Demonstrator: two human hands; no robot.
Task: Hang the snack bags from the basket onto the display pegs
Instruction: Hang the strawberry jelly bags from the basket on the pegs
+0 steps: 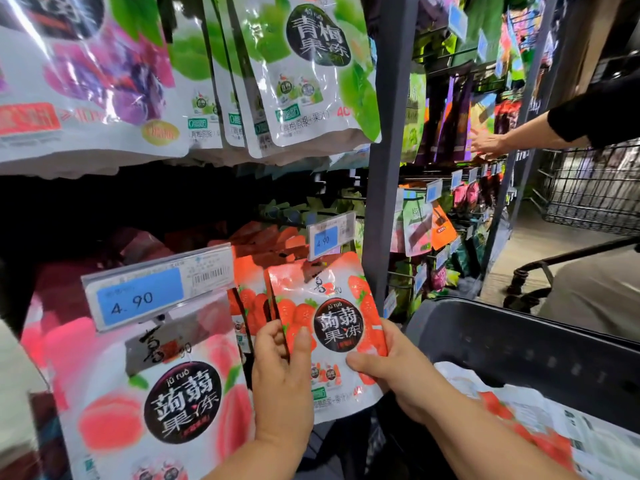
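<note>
Fingers of both hands pinch glossy, flat strawberry bag.

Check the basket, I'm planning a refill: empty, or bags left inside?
Not empty: red and white snack bags lie in the dark basket at lower right; how many cannot be told.

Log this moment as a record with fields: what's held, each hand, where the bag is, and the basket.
held: strawberry bag
left hand: grips its left edge
right hand: grips its right edge
place: before the hanging strawberry bags, under the price tag
basket: lower right, more bags inside
on peg: cannot tell
</note>
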